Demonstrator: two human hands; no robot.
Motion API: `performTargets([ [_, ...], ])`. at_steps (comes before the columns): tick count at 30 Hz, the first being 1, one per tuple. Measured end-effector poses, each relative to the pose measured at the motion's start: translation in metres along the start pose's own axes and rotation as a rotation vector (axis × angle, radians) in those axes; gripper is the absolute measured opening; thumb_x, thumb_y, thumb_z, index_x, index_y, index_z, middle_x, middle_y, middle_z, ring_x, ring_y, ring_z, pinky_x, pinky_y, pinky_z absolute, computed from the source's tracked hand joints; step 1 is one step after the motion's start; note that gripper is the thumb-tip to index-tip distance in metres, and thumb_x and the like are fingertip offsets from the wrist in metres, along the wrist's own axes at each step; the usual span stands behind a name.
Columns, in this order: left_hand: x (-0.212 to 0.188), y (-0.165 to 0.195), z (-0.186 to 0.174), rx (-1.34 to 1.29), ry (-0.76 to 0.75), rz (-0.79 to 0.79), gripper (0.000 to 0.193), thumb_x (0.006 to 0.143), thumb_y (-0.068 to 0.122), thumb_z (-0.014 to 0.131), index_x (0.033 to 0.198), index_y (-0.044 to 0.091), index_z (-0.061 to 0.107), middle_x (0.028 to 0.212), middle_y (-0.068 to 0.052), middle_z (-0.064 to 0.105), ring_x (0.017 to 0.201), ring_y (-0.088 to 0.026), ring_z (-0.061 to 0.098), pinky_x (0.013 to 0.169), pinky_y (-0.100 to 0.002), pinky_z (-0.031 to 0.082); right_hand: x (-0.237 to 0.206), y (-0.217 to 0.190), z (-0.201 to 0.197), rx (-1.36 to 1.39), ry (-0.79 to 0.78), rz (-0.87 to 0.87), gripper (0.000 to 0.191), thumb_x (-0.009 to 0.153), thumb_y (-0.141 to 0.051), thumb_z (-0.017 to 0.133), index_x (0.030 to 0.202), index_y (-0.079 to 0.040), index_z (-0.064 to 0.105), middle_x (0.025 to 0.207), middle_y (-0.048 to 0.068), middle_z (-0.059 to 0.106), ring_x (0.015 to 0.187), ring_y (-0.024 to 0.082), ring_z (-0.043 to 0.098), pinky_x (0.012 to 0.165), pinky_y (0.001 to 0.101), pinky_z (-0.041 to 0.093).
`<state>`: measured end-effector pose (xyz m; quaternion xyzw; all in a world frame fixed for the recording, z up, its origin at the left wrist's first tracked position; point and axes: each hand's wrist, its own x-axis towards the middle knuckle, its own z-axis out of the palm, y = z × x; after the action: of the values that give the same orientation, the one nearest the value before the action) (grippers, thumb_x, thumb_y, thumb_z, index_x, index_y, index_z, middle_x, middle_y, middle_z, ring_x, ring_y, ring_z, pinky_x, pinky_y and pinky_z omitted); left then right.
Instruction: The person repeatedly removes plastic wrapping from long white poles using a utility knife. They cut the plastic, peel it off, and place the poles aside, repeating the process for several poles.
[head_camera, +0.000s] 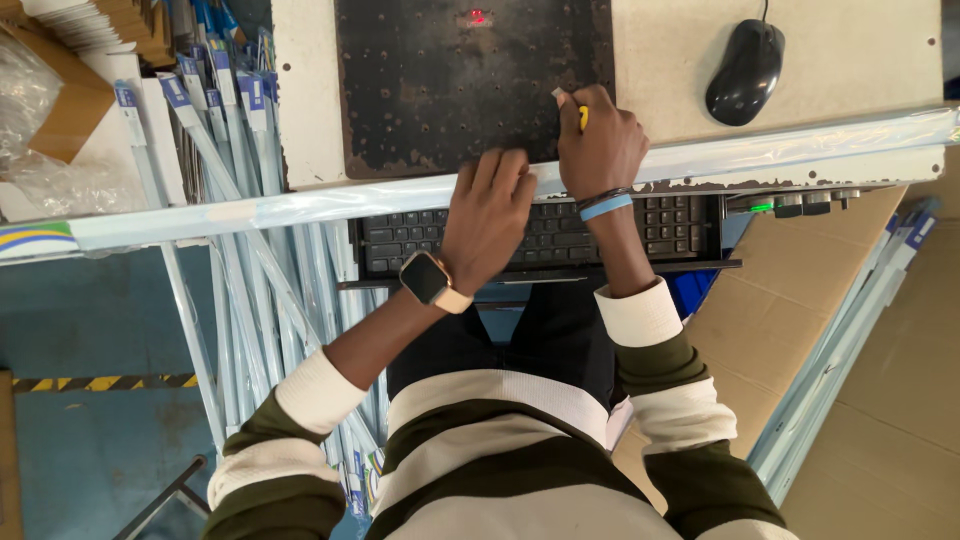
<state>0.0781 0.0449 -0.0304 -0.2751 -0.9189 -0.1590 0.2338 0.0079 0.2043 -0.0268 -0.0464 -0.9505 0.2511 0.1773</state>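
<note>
A long pale blue wrapped tube (300, 205) lies across the front edge of the workbench, from far left to far right. My left hand (490, 215) presses flat on it near the middle, fingers spread, a smartwatch on the wrist. My right hand (598, 140) rests on the tube just to the right, closed around a small yellow and white tool (581, 113) that points at the dark perforated metal plate (450, 80). A black keyboard (670, 225) sits on a shelf under the tube, partly hidden by both hands.
A black mouse (745, 70) lies on the beige benchtop at the upper right. Several more wrapped tubes (240, 290) stand bundled at the left, and others (840, 350) lean on cardboard (790, 310) at the right. Coloured buttons (790, 205) sit under the bench edge.
</note>
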Motion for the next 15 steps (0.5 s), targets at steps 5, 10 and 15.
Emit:
performTargets([
  [5,0.0,-0.003,0.001,0.034,-0.056,0.072,0.019,0.086,0.001,0.068,0.105,0.002,0.068,0.1,-0.009,0.057,0.092,-0.024,0.06,0.083,-0.038,0.051,0.001,0.001,0.001,-0.001,0.003,0.013,0.026,0.1,-0.035,0.069,0.089,-0.011,0.072,0.07,0.018,0.07,0.069,0.043,0.068,0.063,0.0548,0.048],
  [10,-0.004,0.004,-0.001,0.025,-0.058,0.017,0.028,0.086,0.002,0.069,0.113,-0.003,0.067,0.098,-0.012,0.058,0.086,-0.023,0.059,0.079,-0.035,0.053,0.001,0.003,0.004,0.0,0.015,0.01,0.028,0.099,-0.037,0.07,0.088,-0.011,0.071,0.072,0.019,0.071,0.07,0.045,0.068,0.062,0.056,0.048],
  [15,0.004,-0.016,-0.014,-0.211,-0.006,0.046,0.01,0.085,0.014,0.076,0.084,0.006,0.07,0.096,-0.009,0.062,0.09,-0.023,0.062,0.074,-0.039,0.053,0.001,0.018,0.014,-0.011,0.06,-0.069,0.027,0.099,-0.036,0.071,0.087,-0.012,0.072,0.069,0.016,0.071,0.065,0.041,0.068,0.057,0.0525,0.048],
])
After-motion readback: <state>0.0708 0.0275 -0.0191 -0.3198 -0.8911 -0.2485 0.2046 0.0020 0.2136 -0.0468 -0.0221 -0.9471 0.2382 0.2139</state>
